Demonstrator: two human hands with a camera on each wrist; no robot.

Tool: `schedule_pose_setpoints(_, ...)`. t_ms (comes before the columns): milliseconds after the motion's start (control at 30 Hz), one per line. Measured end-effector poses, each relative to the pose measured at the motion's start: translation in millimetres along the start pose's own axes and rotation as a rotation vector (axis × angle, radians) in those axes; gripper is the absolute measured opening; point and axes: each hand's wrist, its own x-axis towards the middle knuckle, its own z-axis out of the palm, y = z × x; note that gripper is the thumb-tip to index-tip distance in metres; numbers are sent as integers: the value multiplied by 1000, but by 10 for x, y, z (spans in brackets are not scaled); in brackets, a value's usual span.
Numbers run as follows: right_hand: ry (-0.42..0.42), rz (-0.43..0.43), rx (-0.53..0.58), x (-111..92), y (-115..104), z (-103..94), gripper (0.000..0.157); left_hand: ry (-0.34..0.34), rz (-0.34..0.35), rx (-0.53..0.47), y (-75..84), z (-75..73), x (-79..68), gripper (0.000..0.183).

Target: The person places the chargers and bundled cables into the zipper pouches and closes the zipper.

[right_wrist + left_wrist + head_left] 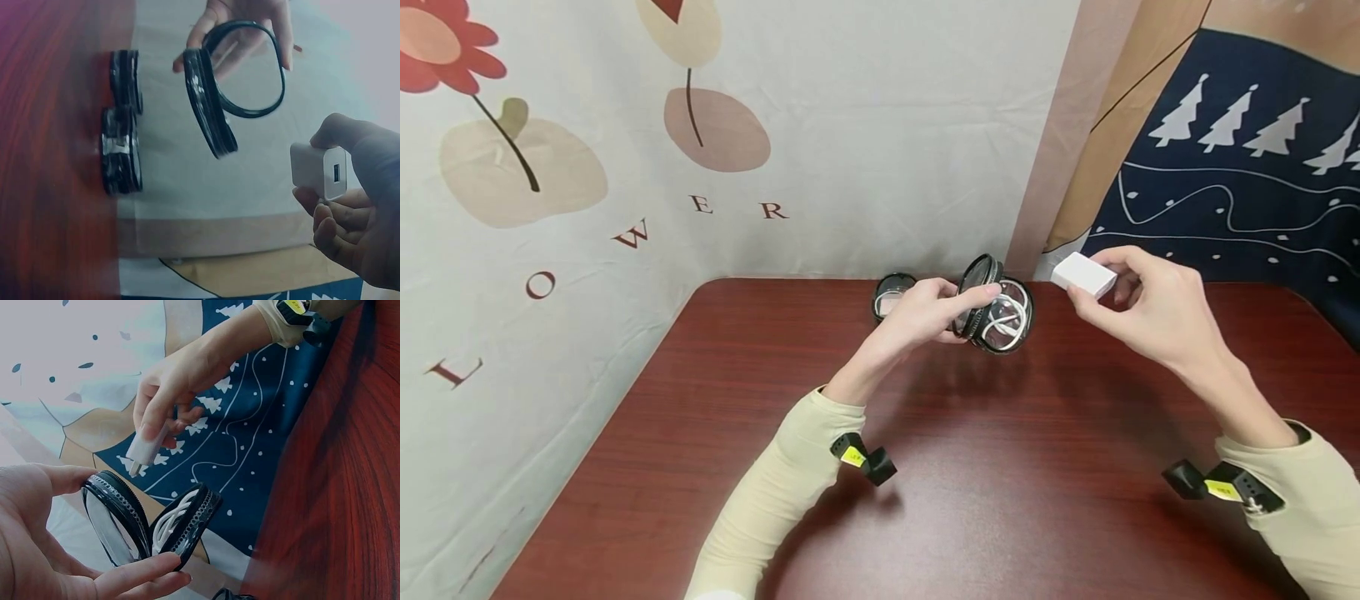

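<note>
My left hand (921, 312) grips a small round zip case (119, 509) with a black rim and clear faces. The case hangs unzipped above the table, its two halves spread in a V. A white cable (167, 526) lies coiled inside one half. To the right, my right hand (1172, 312) pinches a white USB charger (1084, 275) between thumb and fingers. In the right wrist view the charger (310, 170) shows a single USB port. Metal prongs point toward the case in the left wrist view. A gap separates charger and case.
Two more black-rimmed cases (127, 81) (120, 156) stand on the dark red wooden table (760, 400), near its far edge. Directly behind the table hang a pale printed curtain (880, 150) and a navy cloth (1247, 200) with white trees.
</note>
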Motion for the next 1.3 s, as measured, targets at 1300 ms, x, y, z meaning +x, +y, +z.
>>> schedule_pose_setpoints(1300,-1,-156,125,-182,-233,487,20,-67,5,-127,14,99,-59,40)
